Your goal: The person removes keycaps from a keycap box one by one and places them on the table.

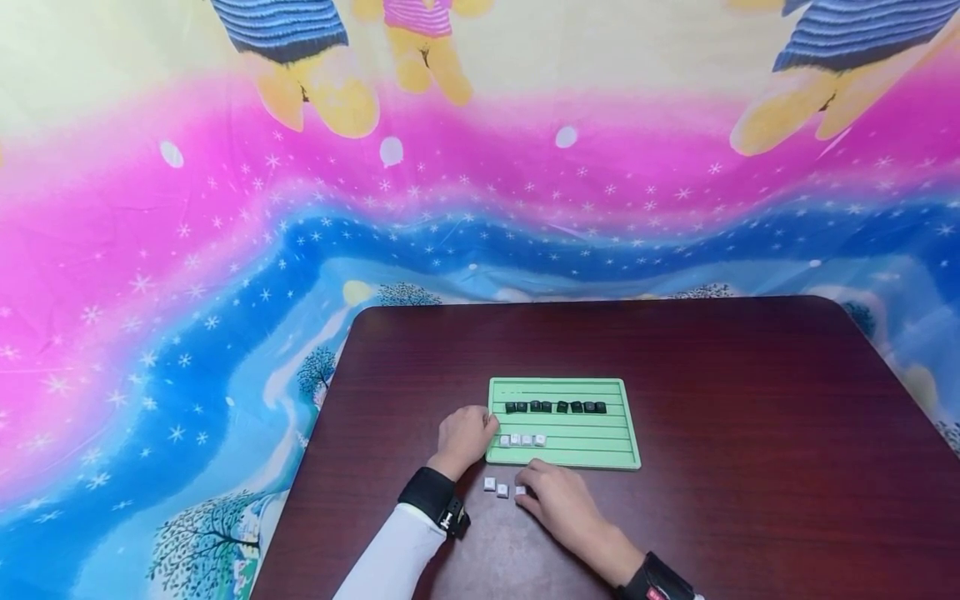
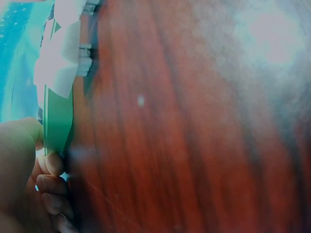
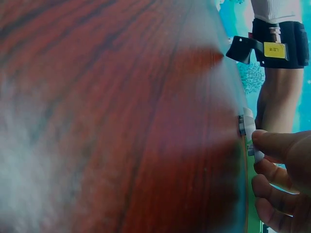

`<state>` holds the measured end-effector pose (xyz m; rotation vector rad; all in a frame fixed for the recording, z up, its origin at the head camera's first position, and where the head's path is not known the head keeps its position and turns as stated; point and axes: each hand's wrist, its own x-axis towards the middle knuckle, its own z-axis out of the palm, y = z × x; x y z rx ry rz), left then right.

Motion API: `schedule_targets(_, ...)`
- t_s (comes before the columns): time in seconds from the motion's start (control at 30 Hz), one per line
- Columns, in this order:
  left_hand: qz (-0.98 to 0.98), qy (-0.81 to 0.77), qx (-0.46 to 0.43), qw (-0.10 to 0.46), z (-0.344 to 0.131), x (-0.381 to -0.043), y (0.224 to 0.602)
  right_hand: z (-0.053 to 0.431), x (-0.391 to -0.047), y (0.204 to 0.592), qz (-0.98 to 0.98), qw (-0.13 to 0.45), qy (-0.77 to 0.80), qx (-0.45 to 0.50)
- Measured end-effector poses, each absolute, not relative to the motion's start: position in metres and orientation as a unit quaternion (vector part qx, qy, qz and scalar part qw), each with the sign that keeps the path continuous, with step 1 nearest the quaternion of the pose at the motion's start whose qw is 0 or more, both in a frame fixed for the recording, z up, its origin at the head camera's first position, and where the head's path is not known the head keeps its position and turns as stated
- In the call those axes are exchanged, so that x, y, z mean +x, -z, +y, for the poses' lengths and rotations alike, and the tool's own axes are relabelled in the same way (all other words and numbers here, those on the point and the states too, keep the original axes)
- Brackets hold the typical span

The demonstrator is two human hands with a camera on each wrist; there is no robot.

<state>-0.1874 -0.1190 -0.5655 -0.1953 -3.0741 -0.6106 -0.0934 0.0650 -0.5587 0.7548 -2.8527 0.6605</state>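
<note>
A pale green ridged tray [image 1: 585,457] lies on the table. My left hand [image 1: 465,435] grips its left edge; in the left wrist view the thumb and fingers of that hand [image 2: 22,162] meet at the tray's corner [image 2: 58,121]. Just in front of the tray, my right hand [image 1: 558,497] pinches a white keycap [image 1: 521,491] between thumb and forefinger, also visible as a white keycap [image 3: 258,154] in the right wrist view. Two loose white keycaps, a left one [image 1: 490,483] and a right one [image 1: 502,491], sit on the table between the hands.
Along an upper ridge of the tray stands a row of several black keycaps [image 1: 562,407]. Lower left on it is a short row of several white keycaps [image 1: 527,440]. The dark red wooden table [image 1: 750,433] reaches back to a colourful printed cloth [image 1: 525,167].
</note>
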Motion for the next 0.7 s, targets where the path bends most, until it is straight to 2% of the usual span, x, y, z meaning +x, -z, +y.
schedule_targets(0.7,-0.979,0.196,-0.058,0.000,-0.1178,-0.1881,0.5666,0.0586,-0.0929,0.5636,-0.940,0.060,-0.220,0.253)
